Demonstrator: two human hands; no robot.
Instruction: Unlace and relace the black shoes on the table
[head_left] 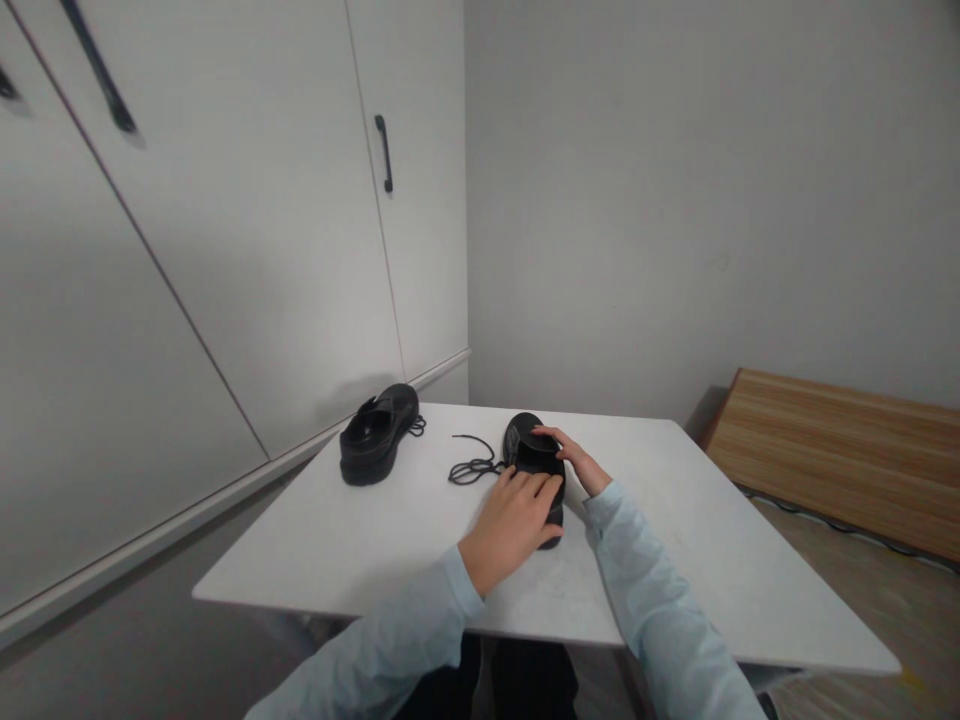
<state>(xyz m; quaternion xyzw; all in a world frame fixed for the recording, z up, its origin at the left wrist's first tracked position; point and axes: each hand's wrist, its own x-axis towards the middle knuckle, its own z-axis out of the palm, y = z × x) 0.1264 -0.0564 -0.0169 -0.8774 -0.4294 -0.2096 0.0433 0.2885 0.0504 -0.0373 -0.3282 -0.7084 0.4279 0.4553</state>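
Observation:
A black shoe (531,455) lies on the white table (637,540) in front of me, its toe pointing away. My left hand (515,522) rests over the shoe's opening and left side, fingers bent and the thumb apart near the heel. My right hand (576,460) touches the shoe's upper from the right, its fingers reaching over the tongue area. Black laces (474,468) trail loosely on the table to the left of this shoe. What the left fingertips grip, if anything, is hard to make out.
A second black shoe (377,435) stands at the table's back left, with a bunched lace beside it. White cabinets (300,200) with dark handles rise on the left. A wood-grain board (832,450) is beyond the table at the right.

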